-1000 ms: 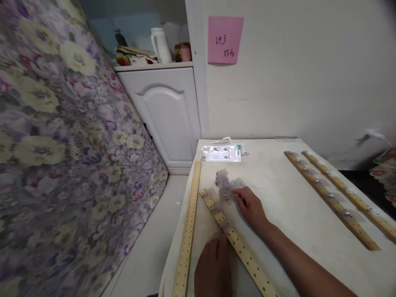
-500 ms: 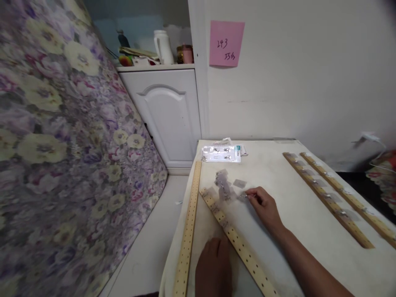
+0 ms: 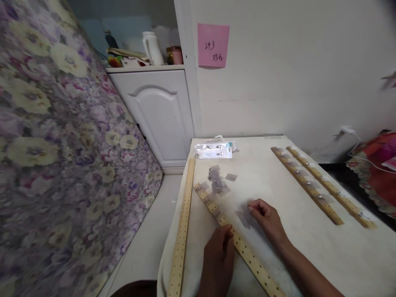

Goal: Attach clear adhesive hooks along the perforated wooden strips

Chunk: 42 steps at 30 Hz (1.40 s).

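Note:
My right hand (image 3: 267, 216) is raised over the cloth with thumb and fingertips pinched on a clear adhesive hook (image 3: 244, 218), whose see-through square backing is blurred. My left hand (image 3: 219, 249) has its fingers curled closed at the near edge of a perforated wooden strip (image 3: 252, 260), fingertips on it. That strip lies slantwise and carries several clear hooks at its far end. Beyond it is a loose pile of clear hooks (image 3: 216, 181), with a single clear square (image 3: 231, 177) to its right.
A second perforated strip (image 3: 182, 225) runs along the table's left edge. Two wooden strips (image 3: 305, 181) (image 3: 331, 185) fitted with hooks lie at the right. Blister packs (image 3: 213, 151) lie near the wall. A flowered curtain (image 3: 62, 165) hangs at the left.
My right hand has drawn the clear hook away from the pile, toward me. My left hand has moved up along the slanted strip. The view has shifted slightly right.

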Each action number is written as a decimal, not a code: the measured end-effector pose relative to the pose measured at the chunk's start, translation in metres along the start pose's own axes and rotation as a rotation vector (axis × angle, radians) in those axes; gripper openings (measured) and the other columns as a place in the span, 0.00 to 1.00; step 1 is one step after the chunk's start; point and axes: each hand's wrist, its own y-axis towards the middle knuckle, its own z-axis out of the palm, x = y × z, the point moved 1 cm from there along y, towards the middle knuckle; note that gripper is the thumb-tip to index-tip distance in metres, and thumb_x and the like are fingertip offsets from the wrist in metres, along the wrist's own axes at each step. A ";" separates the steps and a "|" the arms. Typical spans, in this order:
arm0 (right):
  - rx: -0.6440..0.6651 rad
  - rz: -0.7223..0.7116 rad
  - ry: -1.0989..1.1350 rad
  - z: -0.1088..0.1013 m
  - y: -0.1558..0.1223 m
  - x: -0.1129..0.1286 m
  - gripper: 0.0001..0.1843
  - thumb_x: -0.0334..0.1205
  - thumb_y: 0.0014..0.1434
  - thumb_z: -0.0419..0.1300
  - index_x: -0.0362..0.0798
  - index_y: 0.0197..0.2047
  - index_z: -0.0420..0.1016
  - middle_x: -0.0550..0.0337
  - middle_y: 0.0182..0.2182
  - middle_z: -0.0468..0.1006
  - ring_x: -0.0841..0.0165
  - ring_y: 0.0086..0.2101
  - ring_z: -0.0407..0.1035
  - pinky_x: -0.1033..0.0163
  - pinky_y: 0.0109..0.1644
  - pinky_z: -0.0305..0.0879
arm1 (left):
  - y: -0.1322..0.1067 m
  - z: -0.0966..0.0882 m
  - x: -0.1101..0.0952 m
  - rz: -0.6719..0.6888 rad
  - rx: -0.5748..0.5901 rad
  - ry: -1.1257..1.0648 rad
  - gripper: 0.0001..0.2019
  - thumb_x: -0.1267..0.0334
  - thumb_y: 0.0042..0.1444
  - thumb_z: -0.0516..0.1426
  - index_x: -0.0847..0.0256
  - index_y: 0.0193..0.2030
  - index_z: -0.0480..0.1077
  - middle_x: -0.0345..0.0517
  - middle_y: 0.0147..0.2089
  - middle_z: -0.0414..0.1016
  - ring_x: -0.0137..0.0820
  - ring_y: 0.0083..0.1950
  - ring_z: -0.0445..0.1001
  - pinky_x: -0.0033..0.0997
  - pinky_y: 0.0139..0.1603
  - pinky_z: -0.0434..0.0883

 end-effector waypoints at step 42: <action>0.097 -0.350 -0.477 -0.011 -0.024 0.003 0.15 0.40 0.58 0.57 0.53 0.50 0.67 0.54 0.43 0.69 0.69 0.29 0.67 0.60 0.32 0.69 | 0.012 -0.009 0.021 -0.329 -0.152 -0.572 0.20 0.61 0.36 0.67 0.63 0.39 0.72 0.43 0.32 0.75 0.30 0.32 0.73 0.27 0.33 0.69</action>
